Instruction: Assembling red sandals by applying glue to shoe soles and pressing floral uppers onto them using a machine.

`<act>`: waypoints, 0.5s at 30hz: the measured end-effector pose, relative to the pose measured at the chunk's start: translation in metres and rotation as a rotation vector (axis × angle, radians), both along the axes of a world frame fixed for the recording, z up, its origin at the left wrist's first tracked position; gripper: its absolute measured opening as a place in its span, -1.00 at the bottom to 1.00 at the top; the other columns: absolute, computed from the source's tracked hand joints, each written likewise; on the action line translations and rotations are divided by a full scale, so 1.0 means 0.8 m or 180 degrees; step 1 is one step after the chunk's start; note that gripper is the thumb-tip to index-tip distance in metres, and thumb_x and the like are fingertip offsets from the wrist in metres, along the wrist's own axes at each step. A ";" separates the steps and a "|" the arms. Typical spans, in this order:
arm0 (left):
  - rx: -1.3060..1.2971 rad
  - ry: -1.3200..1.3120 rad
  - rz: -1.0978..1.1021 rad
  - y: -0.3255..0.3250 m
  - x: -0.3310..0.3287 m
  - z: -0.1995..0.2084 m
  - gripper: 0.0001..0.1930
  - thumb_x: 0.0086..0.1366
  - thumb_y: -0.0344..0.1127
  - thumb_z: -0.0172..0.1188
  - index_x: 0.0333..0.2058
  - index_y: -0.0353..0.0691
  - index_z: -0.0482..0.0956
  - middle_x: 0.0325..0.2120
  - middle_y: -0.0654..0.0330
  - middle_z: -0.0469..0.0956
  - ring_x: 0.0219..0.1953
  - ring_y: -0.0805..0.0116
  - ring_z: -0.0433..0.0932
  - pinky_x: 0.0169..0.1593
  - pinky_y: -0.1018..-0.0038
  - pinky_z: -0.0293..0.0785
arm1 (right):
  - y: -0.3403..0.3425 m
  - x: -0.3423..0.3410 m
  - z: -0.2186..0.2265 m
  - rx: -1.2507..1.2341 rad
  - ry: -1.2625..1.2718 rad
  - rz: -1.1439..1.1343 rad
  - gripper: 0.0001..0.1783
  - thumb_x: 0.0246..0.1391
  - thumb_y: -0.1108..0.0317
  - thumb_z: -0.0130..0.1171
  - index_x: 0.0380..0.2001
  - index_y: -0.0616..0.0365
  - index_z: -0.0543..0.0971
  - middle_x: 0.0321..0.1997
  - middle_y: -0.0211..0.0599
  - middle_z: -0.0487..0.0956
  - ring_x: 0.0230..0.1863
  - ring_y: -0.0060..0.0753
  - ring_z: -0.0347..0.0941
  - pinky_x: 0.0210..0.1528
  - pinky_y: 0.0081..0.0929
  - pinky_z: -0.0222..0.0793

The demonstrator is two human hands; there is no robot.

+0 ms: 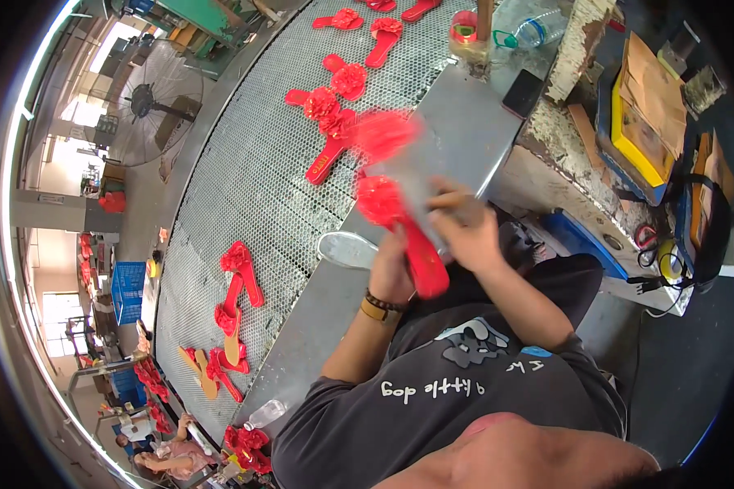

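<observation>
Sandal [404,236], red with a flower, is gripped by the left hand [393,273] above the steel bench [457,130]; right hand [465,228] fingers are curled around a blurred tool. Finished sandals [334,106] are seen along the mesh conveyor [245,179]; this one appears unfinished.

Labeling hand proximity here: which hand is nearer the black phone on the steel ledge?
Right. The right hand is raised over the ledge, below and left of the black phone. The left hand sits lower and farther left, gripping the red sandal.
</observation>
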State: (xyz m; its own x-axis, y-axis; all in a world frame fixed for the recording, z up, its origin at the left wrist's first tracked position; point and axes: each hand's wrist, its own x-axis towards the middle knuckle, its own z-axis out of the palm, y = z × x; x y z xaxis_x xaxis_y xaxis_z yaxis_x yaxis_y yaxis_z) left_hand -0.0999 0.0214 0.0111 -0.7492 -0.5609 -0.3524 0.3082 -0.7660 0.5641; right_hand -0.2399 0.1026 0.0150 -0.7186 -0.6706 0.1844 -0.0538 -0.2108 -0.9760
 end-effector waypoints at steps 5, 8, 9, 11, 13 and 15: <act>0.0113 -0.0371 0.1994 -0.131 0.111 -0.050 -0.44 0.56 0.00 -0.15 0.32 -0.27 0.13 0.38 -0.09 0.20 0.39 -0.14 0.23 0.37 -0.17 0.23 | -0.045 -0.047 -0.061 0.1501 -0.0380 0.1416 -0.64 -0.04 0.49 0.33 -0.09 0.21 0.64 0.23 -0.02 0.53 0.24 -0.10 0.47 0.25 -0.27 0.38; -0.0276 -0.0761 0.2154 -0.113 0.174 -0.052 -0.48 0.56 -0.05 -0.15 0.33 -0.22 0.13 0.32 -0.08 0.30 0.32 -0.15 0.32 0.30 -0.12 0.34 | -0.044 -0.080 -0.137 0.0791 0.2445 0.0507 -0.44 -0.08 0.47 0.34 0.08 0.23 0.55 0.32 0.10 0.39 0.39 0.11 0.26 0.35 -0.08 0.26; -0.0318 -0.0857 0.2156 -0.103 0.188 -0.061 -0.50 0.56 -0.07 -0.14 0.31 -0.22 0.14 0.27 -0.06 0.37 0.27 -0.13 0.39 0.24 -0.11 0.41 | -0.038 -0.075 -0.144 0.0785 0.2434 0.0483 -0.44 -0.08 0.47 0.34 0.08 0.23 0.55 0.32 0.10 0.39 0.39 0.11 0.26 0.35 -0.08 0.26; -0.0502 -0.1202 0.2192 -0.074 0.231 -0.093 -0.53 0.56 -0.09 -0.11 0.30 -0.19 0.16 0.20 -0.05 0.42 0.18 -0.10 0.45 0.16 -0.09 0.47 | -0.017 -0.037 -0.157 0.1589 0.1864 -0.0830 -0.25 -0.13 0.43 0.37 0.20 0.29 0.41 0.34 0.18 0.28 0.45 0.27 0.09 0.40 0.06 0.15; -0.0668 -0.1551 0.2241 -0.048 0.233 -0.107 -0.55 0.55 -0.10 -0.08 0.28 -0.16 0.18 0.14 -0.03 0.48 0.10 -0.07 0.51 0.07 -0.07 0.53 | 0.027 0.015 -0.148 0.1260 0.1969 -0.0068 -0.19 -0.16 0.38 0.40 0.21 0.36 0.36 0.29 0.24 0.31 0.39 0.27 0.18 0.40 0.07 0.17; -0.0299 -0.1647 0.2047 -0.027 0.222 -0.111 -0.61 0.55 -0.14 -0.04 0.24 -0.09 0.24 0.06 -0.01 0.51 -0.02 -0.01 0.56 -0.04 -0.01 0.58 | 0.032 0.073 -0.138 0.0687 0.2246 0.1206 -0.30 -0.19 0.36 0.41 0.11 0.26 0.47 0.31 0.16 0.33 0.39 0.30 0.16 0.34 0.11 0.20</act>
